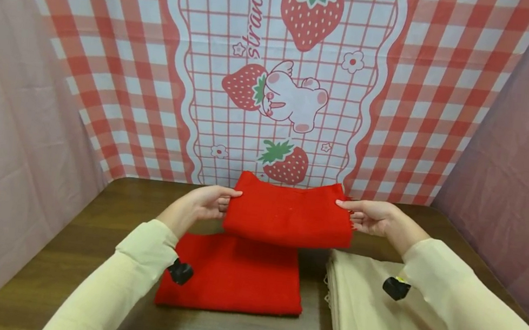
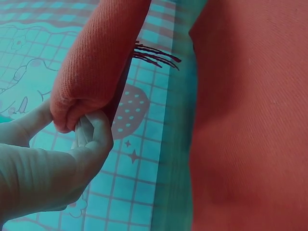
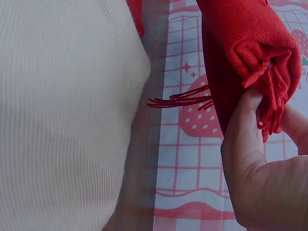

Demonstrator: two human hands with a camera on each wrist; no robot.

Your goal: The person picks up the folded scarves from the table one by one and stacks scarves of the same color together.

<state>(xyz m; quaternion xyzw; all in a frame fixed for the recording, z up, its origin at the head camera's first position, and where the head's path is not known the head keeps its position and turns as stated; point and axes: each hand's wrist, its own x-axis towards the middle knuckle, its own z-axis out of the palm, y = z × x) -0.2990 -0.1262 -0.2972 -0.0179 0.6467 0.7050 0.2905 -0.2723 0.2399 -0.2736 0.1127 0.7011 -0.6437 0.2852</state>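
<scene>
Both hands hold up a folded red scarf (image 1: 290, 214) with fringe, raised above the table. My left hand (image 1: 208, 202) pinches its left end, thumb on the near face. The right hand (image 1: 371, 215) grips the other end, where fringe strands hang out. In the left wrist view the scarf (image 2: 101, 53) looks rolled in thick layers at the left fingertips. The right wrist view shows knotted fringe (image 3: 272, 91) between thumb and fingers. Below on the table lies another folded red cloth (image 1: 236, 287), partly overlapped in view by the held scarf.
A folded beige cloth (image 1: 374, 319) with fringe along its left edge lies on the wooden table (image 1: 85, 232) at the right, beneath the right forearm. Behind the table hangs a strawberry-print curtain (image 1: 271, 149); pink cloth walls (image 1: 18, 131) stand at both sides.
</scene>
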